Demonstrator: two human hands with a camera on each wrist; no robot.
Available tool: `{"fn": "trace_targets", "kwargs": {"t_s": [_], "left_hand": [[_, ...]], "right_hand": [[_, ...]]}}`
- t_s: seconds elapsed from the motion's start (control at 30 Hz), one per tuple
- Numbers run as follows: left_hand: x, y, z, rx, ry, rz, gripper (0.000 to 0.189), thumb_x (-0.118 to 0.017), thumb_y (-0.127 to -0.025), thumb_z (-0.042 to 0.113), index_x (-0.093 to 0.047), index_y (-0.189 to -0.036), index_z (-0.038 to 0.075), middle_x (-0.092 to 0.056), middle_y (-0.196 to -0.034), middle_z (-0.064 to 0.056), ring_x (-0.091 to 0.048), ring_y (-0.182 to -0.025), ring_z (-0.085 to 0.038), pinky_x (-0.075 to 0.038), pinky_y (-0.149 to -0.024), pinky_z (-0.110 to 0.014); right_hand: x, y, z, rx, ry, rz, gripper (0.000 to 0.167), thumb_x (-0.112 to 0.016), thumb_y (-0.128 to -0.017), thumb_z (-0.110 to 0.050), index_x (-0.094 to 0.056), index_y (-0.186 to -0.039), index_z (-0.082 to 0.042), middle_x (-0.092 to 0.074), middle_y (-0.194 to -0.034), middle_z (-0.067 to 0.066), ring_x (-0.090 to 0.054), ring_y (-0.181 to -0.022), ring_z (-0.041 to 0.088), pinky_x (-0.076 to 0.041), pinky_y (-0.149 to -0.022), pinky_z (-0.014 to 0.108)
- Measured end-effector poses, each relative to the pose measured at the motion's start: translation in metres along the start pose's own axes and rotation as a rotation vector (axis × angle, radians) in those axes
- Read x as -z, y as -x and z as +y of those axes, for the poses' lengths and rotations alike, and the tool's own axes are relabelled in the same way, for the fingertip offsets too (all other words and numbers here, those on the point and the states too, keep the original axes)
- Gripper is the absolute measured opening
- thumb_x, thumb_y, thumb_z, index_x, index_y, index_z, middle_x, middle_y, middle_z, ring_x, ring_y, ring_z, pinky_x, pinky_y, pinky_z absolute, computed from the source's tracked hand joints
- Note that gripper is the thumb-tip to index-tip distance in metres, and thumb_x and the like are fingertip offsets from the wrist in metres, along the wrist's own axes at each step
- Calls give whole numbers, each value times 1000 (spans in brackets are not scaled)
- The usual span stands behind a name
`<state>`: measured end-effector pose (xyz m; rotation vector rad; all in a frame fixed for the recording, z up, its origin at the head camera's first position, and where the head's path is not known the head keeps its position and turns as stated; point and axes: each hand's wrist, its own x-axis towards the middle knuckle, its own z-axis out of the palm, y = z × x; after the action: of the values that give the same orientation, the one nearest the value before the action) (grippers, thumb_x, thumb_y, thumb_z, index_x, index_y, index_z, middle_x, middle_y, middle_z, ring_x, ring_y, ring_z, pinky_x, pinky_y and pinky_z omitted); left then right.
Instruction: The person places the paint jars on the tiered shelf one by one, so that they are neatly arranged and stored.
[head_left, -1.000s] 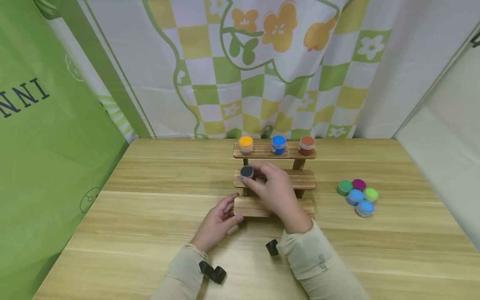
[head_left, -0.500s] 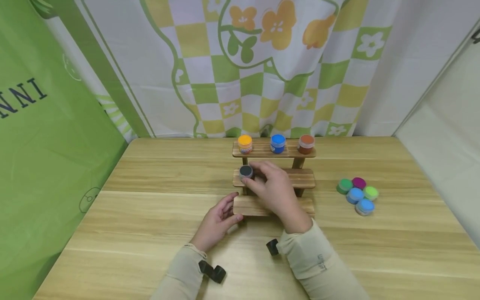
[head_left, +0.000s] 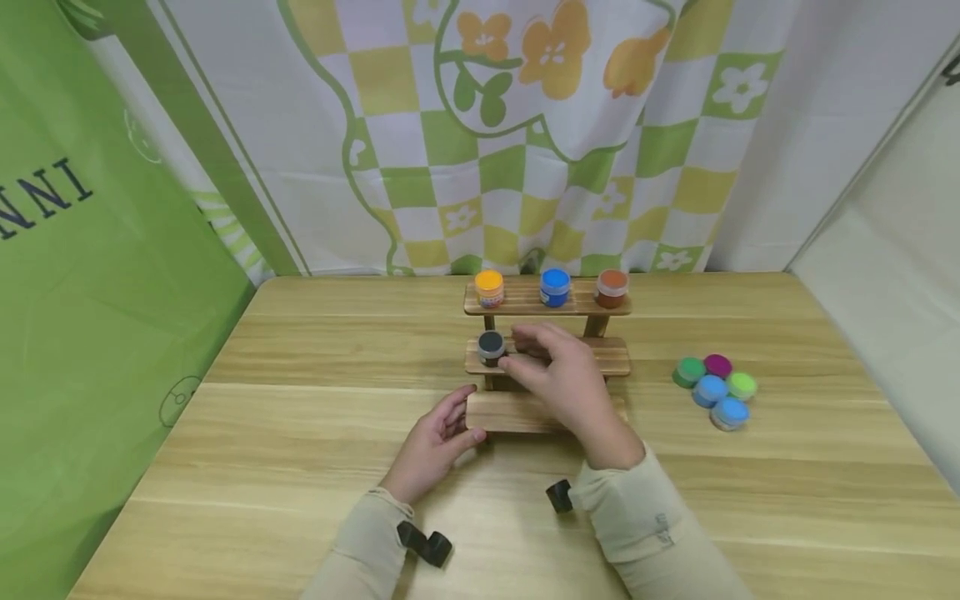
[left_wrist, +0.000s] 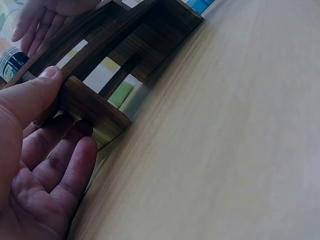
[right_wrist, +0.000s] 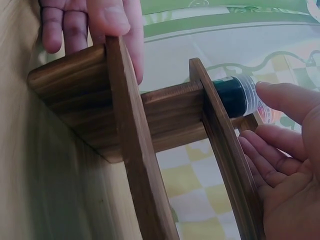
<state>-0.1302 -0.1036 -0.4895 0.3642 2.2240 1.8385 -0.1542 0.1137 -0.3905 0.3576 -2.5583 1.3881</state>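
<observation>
Three up top, one on the middle shelf

So behind everything there's a checkered, flower-print curtain, and in front of it my wood-grain table. On that stands a three-tier wooden display stand. My left hand is gripping the left end of its lowest shelf, thumb on the front edge, fingers behind. My right hand is over the middle shelf, fingers loose and not gripping anything. The black jar is upright at the left end of that shelf, right beside my right thumb; can't tell if they're touching. Top shelf, left to right: orange jar, blue jar, brown jar. Off to the right on the table there's a tight bunch: green jar, purple jar, lime jar and two light blue jars.
</observation>
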Motion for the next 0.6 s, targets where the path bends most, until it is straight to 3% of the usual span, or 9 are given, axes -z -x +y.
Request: {"fn": "trace_targets", "kwargs": {"t_s": [0.23,0.6], "left_hand": [[1,3,1,5,-18,9,70,-74,-93,28,-41,-153,19,-45,-152,-17,-46,-138,-29,-37,-115,-42],[-1,2,0,4,-10,4,68,-73,-93,23,-43,-152,16,-44,-152,-19,-44,-139,-31,-36,-115,-44]], "right_hand": [[10,3,7,-4,-32,3,44,-82,-86,-20,-68,-125,-4,-71,-114,10,-69,-105,25,-58,-92,40],[40,16,21,-68,-56,-4,38,-77,-91,-16,-67,-125,-4,-69,-115,11,-67,-104,25,-59,-89,41]]}}
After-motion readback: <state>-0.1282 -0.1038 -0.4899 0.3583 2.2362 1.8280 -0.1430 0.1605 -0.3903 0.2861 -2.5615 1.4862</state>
